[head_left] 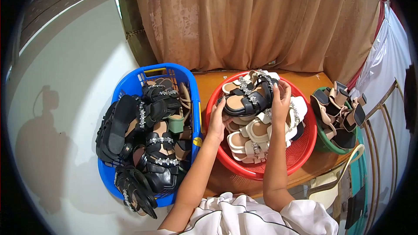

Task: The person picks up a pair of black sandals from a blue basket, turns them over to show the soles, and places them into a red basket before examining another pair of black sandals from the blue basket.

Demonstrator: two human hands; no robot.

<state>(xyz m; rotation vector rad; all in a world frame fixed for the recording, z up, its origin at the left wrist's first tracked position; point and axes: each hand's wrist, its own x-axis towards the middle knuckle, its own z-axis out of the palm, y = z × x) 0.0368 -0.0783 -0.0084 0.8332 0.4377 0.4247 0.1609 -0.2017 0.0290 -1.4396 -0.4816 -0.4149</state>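
Observation:
Over the red basket (311,143), both hands hold black sandals (250,101) with sparkly straps and tan insoles. My left hand (217,119) grips them at the toe end, with its fingers partly hidden. On the other side, my right hand (282,100) has its fingers bent around the edge of the black sandals. White sandals (257,132) with jewelled straps are piled beneath them in the basket. To the left, a blue basket (195,104) is heaped with black sandals (161,148), some with their soles turned up.
A green basket (324,144) of beige and black heeled shoes (344,109) stands at the right. The baskets are by a wooden table (213,78). Brown curtains (252,21) hang behind. A pale chair (326,193) and a metal rack (383,104) are at the right.

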